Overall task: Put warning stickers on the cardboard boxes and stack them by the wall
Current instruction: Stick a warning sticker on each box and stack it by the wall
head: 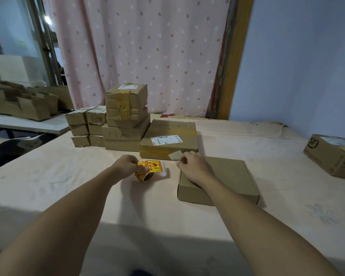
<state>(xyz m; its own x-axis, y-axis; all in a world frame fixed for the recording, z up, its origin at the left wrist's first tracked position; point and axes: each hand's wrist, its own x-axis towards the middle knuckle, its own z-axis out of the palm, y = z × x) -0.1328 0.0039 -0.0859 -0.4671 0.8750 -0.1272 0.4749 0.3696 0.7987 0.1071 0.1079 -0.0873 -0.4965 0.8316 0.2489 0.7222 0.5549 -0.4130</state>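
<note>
A roll of yellow and red warning stickers [150, 168] lies on the pink table cloth, its free end unrolled to the right. My left hand [126, 163] pinches the roll at its left side. My right hand [193, 167] is above the near-left corner of a flat plain cardboard box [233, 176], fingers curled, pinching a peeled sticker [175, 155] seen from its pale back. Behind it lies a wide labelled box [168, 139]. Further back, stacked cardboard boxes [126, 116] stand by the curtain.
A box with an SF logo [331, 156] sits at the table's right edge. More open cardboard boxes [26, 104] fill a side table at the left. A pink dotted curtain [147, 52] and a blue wall [297, 66] close the back.
</note>
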